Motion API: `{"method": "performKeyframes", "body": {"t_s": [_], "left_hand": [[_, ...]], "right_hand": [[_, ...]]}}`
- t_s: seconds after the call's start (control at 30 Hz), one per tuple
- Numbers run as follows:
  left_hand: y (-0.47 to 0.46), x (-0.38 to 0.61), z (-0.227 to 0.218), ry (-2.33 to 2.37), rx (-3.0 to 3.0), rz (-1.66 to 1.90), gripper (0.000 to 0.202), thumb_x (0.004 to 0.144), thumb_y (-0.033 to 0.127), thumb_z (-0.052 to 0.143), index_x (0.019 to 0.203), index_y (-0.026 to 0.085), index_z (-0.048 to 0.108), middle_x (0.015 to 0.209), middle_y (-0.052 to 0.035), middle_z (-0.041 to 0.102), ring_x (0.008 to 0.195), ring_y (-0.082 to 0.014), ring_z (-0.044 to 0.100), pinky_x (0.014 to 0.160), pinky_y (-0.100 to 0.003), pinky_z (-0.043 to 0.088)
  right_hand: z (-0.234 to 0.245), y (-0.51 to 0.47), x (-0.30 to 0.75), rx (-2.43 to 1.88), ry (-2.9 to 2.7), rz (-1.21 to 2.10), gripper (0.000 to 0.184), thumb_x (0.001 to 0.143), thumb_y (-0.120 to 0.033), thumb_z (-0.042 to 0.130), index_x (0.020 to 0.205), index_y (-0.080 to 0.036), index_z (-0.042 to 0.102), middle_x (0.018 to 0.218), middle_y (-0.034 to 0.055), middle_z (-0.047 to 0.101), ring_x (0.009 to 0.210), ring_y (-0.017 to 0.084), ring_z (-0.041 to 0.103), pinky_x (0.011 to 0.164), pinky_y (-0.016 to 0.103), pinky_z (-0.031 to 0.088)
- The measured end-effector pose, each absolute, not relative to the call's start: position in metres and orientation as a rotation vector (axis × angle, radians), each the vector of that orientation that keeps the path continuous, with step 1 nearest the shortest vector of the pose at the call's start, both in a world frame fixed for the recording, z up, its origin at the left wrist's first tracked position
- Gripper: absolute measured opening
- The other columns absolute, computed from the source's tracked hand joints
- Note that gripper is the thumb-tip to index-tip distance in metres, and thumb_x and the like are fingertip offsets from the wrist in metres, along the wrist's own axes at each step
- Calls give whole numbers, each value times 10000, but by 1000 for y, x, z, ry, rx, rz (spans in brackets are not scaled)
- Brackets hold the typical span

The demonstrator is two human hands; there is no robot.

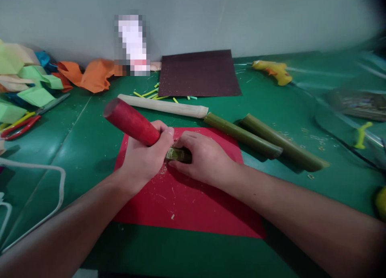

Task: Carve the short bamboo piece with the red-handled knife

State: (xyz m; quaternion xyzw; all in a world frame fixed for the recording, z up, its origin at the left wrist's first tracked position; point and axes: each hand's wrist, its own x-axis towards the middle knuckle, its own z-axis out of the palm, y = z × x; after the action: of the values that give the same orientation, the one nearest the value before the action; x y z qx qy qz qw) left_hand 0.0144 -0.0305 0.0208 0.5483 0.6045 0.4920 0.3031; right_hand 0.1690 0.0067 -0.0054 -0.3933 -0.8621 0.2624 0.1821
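Note:
My left hand is wrapped round a thick red cylindrical handle that sticks up and to the left. Its lower end meets a short green bamboo piece lying on a red paper sheet. My right hand is closed over that bamboo piece, pressing it down on the sheet. What lies beyond the handle under my hands is hidden. Pale shavings are scattered on the red sheet near my hands.
Two long green bamboo stalks, one peeled pale at its left end, lie behind the sheet. A dark sandpaper sheet, yellow glue gun, red-handled scissors, folded coloured paper and a white cable surround the green mat.

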Motion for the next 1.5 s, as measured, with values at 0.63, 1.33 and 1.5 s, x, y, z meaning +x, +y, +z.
{"method": "performKeyframes", "body": {"t_s": [0.63,1.33,1.5], "left_hand": [[-25,19,13,1674,1384,1275,312,797,286,640,551,200,467,546,36,450,537,-96,439,514,-209,437],[-23,21,11,1696,1429,1251,317,790,284,647,554,196,455,561,38,458,546,-92,452,511,-199,435],[-23,18,12,1678,1449,1155,271,781,286,647,565,194,513,565,26,538,566,-110,528,515,-198,461]], "right_hand": [[-5,5,168,-1082,-2471,685,286,820,-333,705,1027,-138,670,1014,115,713,931,243,611,794,338,428],[-10,5,168,-1024,-2438,603,277,823,-328,693,1035,-156,649,1023,113,709,937,242,617,779,335,447],[-10,6,168,-1007,-2420,635,247,815,-313,699,998,-155,651,973,97,714,884,220,602,747,320,421]]}}
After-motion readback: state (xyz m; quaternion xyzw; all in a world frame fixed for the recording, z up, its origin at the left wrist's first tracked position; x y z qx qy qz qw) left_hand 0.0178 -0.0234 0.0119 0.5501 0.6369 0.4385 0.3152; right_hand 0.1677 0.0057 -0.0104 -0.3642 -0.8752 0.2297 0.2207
